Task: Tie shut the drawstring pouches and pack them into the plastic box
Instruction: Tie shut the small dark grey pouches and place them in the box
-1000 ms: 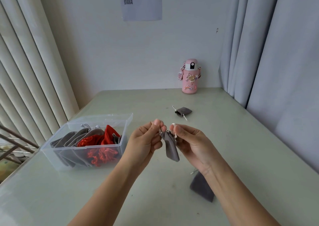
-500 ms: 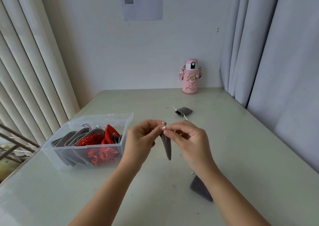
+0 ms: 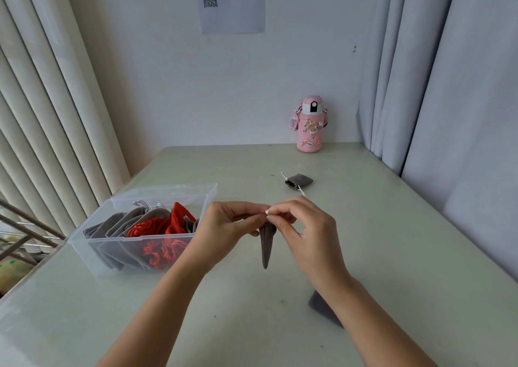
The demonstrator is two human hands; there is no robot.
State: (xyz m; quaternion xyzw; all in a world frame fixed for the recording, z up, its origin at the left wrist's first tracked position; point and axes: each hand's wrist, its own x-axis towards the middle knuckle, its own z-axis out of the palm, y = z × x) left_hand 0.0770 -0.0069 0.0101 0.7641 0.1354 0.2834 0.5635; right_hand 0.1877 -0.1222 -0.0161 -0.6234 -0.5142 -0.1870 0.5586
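**While left hand (image 3: 229,226) and right hand (image 3: 305,232) pinch its neck, grey pouch (image 3: 266,243) hangs over mid-table**

Where the table (image 3: 392,240) ends, it meets the wall (image 3: 196,86) at the far edge, with curtain (image 3: 448,86) along the right and blinds (image 3: 42,114) along the left. Box (image 3: 134,237) sits at left near that edge, its right end just beside the left hand. Open tabletop stretches from the hands to the back. A second pouch (image 3: 299,181) lies part-way across it, and a pink bottle (image 3: 309,125) stands against the wall.

Hands meet fingertip to fingertip above the table, both closed in a pinch on the top of the grey pouch. Cords too small to make out. Pouch body hangs straight below the pinch, between the two wrists, tip apparently off the tabletop. Long axis near vertical: gathered neck up, narrow tip down, seen almost edge-on.

Third pouch (image 3: 322,307) lies flat under the right forearm, partly hidden. Box holds packed pouches (image 3: 165,237), grey and red, standing on edge.
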